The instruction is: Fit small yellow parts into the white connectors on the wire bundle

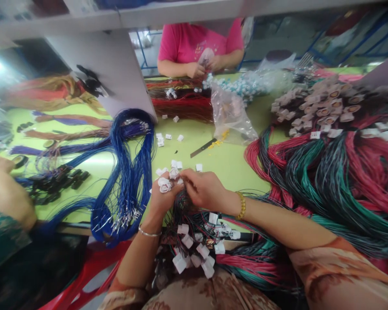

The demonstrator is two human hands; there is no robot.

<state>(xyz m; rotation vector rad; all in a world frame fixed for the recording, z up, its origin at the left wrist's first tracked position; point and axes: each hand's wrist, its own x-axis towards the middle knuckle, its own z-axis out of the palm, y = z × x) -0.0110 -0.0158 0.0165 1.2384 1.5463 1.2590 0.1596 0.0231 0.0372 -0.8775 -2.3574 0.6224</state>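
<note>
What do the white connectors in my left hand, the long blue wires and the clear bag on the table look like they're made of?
White connectors: probably hard moulded plastic, fairly matte; they look opaque and stiff-edged.
Blue wires: likely plastic-coated metal, slightly glossy; smooth, evenly coloured strands with silvery tips.
Clear bag: seemingly thin plastic film, shiny; it's see-through and crinkled.

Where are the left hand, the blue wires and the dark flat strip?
Left hand (pixel 163 199), head view: middle of the hand.
Blue wires (pixel 122 159), head view: middle of the bundle.
Dark flat strip (pixel 202 148), head view: middle of its length.
</note>
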